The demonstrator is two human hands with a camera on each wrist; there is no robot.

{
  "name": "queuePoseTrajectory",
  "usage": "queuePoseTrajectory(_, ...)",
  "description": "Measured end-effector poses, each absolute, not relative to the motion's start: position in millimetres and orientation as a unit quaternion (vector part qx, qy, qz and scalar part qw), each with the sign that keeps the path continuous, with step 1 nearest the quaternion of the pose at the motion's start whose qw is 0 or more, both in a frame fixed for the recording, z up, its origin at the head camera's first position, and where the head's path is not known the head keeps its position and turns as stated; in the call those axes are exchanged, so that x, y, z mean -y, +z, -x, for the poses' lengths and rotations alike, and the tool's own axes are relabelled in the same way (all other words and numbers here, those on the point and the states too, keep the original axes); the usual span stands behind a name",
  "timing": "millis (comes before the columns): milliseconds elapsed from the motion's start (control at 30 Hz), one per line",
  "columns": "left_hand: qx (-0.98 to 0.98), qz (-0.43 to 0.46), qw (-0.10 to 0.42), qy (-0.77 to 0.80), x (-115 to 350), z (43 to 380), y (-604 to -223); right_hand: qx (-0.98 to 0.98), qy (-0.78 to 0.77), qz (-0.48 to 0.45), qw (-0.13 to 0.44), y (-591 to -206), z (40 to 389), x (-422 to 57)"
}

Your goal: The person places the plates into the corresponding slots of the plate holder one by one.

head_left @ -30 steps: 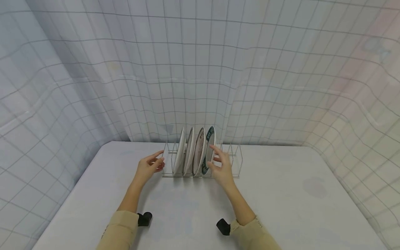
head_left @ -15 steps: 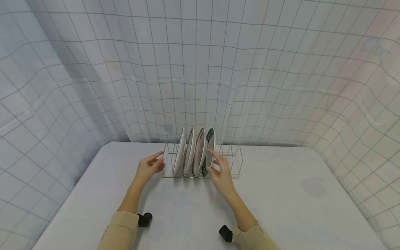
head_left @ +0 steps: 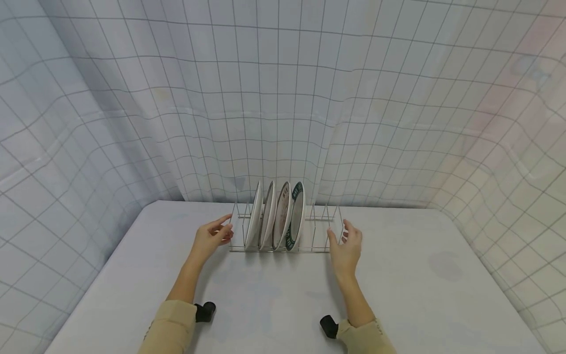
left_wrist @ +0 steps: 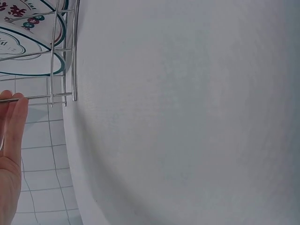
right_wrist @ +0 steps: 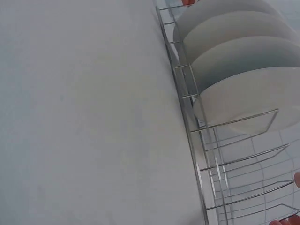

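Note:
A wire dish rack [head_left: 316,252] stands on the table with several plates upright in its slots. The rightmost plate [head_left: 299,214] has a dark green patterned rim; beside it is a plate with reddish marks [head_left: 282,219]. My left hand [head_left: 208,238] pinches the rack's left end wire, and in the left wrist view its fingers [left_wrist: 18,117] lie against that wire. At the other end is my right hand [head_left: 347,248], thumb and fingers spread apart around the right end, holding no plate. The right wrist view shows only its fingertips [right_wrist: 286,221] at the end wire.
The white table [head_left: 274,300] extends in front of the rack and to both sides. Behind it hangs a pale grid-patterned curtain [head_left: 283,108], which also runs along both sides. A small black device [head_left: 328,326] sits at the right sleeve cuff.
My right hand has left the green-rimmed plate and moved right to the rack's right end. The plate stays standing in its slot, slightly lower than before. My left hand has not moved.

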State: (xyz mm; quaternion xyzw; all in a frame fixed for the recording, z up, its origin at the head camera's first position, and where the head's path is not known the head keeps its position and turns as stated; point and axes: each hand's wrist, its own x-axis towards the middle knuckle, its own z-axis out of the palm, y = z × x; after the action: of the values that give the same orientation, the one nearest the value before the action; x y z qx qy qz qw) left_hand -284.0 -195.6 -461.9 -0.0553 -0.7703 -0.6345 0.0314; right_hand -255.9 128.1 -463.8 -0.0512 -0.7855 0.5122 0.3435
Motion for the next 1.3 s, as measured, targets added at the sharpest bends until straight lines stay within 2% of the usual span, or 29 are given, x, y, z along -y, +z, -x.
queuePoseTrajectory(100,0.770,0.057,0.033,-0.635,195.2,284.0,-461.6,0.790,0.516,0.070,0.325,-468.5,259.7,-128.8)
queuePoseTrajectory(333,0.766,0.055,0.043,-0.639,190.4,278.1,-463.7,0.786,0.516,0.072,0.334,-471.3,274.3,-133.8)
queuePoseTrajectory(500,0.746,0.031,0.053,-0.663,178.8,265.6,-466.2,0.794,0.511,0.040,0.326,-470.4,287.4,-149.5)
queuePoseTrajectory(667,0.733,0.005,0.088,-0.675,160.3,245.7,-466.7,0.800,0.509,-0.012,0.317,-472.2,305.1,-168.7)
queuePoseTrajectory(800,0.727,-0.017,0.113,-0.677,143.2,227.3,-466.4,0.808,0.507,-0.040,0.297,-472.3,315.7,-179.3)
queuePoseTrajectory(1000,0.712,-0.042,0.116,-0.691,123.7,207.4,-471.1,0.827,0.507,-0.050,0.239,-469.2,325.7,-188.3)
queuePoseTrajectory(1167,0.718,-0.033,0.114,-0.686,127.3,207.8,-469.9,0.830,0.525,-0.031,0.189,-463.2,325.7,-189.2)
queuePoseTrajectory(1300,0.754,-0.015,0.165,-0.636,140.4,218.7,-465.0,0.800,0.562,-0.005,0.207,-452.9,314.7,-181.2)
